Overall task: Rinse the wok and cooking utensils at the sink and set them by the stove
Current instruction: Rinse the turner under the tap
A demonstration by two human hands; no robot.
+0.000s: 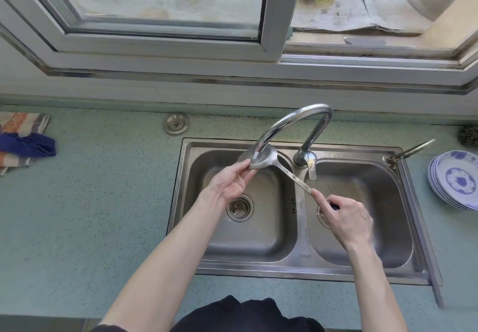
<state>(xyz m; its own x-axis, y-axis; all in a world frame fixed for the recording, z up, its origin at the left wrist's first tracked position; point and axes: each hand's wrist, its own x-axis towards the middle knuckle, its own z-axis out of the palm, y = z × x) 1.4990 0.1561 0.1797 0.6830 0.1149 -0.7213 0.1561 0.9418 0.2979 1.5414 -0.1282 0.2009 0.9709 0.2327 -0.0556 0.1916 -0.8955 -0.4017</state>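
Left hand [227, 181] pinching ladle [258, 159] bowl, right hand [346, 217] — gripping handle

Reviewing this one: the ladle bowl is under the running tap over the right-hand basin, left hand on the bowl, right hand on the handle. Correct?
Not quite. In the head view the ladle sits under the faucet over the left basin, not the right. The rest holds: the left hand is on the bowl, and the right hand holds the handle.
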